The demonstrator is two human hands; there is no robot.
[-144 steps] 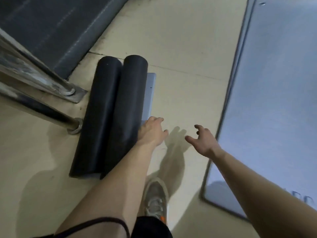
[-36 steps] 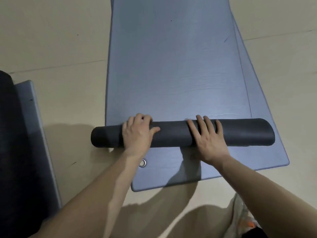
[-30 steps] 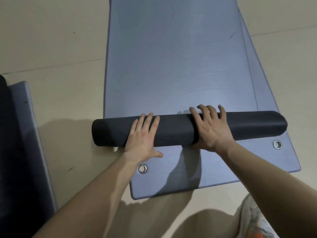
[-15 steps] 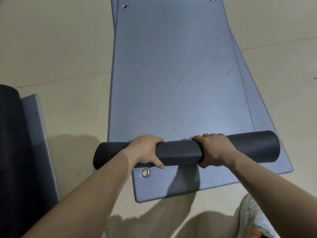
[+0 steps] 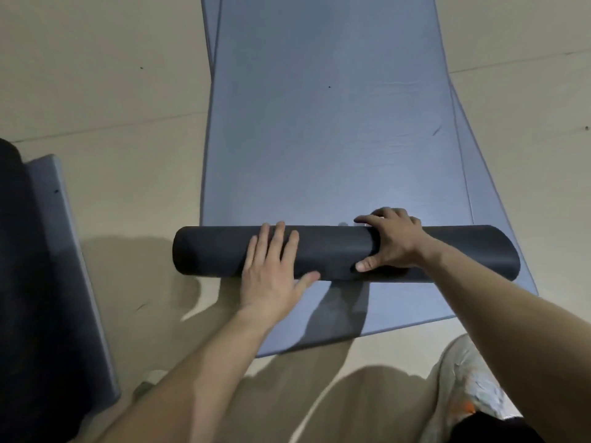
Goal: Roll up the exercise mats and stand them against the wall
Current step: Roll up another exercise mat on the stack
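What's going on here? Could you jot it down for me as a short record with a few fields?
activity: a person rolling up a blue-grey exercise mat on a beige floor
roll: dark cylinder lying crosswise, partly rolled
left hand: flat on top of the roll, fingers spread
right hand: curled over the roll, gripping it
under the mat: a second mat, its near end sticking out
far left: another dark rolled mat lying on the floor
lower right: a pale shoe

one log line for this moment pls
phase: rolling | left hand: flat on roll | right hand: gripping roll | blue mat: mostly unrolled
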